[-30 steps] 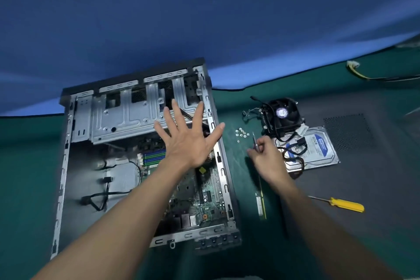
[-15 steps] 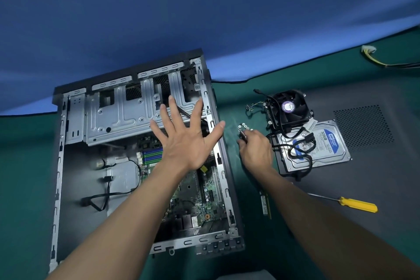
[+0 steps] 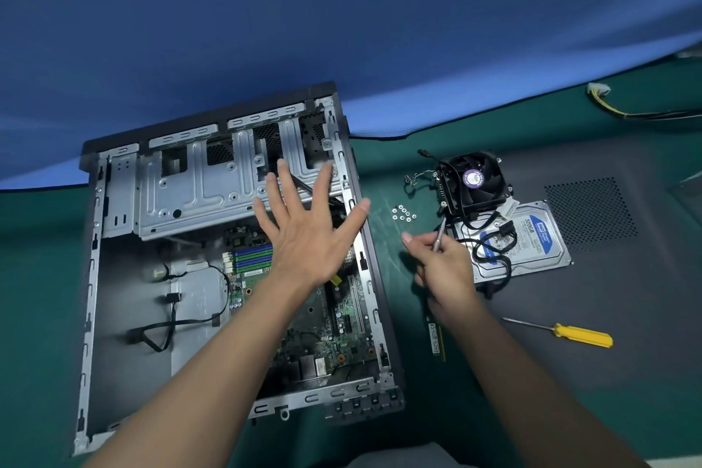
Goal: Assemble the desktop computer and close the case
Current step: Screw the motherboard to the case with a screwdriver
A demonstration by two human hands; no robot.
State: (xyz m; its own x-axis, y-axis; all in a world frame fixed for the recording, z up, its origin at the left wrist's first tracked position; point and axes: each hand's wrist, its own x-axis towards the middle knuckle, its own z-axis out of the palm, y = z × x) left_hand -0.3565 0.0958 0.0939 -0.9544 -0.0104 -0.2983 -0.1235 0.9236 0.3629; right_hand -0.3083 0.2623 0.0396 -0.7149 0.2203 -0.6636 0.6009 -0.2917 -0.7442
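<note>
Pinching a slim tool [image 3: 440,234], the right hand [image 3: 446,272] seemed best sent to the screws [image 3: 403,213] at its eleven o'clock, the left hand [image 3: 309,239] splayed above the case [image 3: 125,277].

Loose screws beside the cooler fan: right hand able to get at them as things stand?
Probably yes. The screws lie bare on the mat just ahead of the right hand, nothing between; but it holds a thin metal tool, which may hamper picking.
</note>
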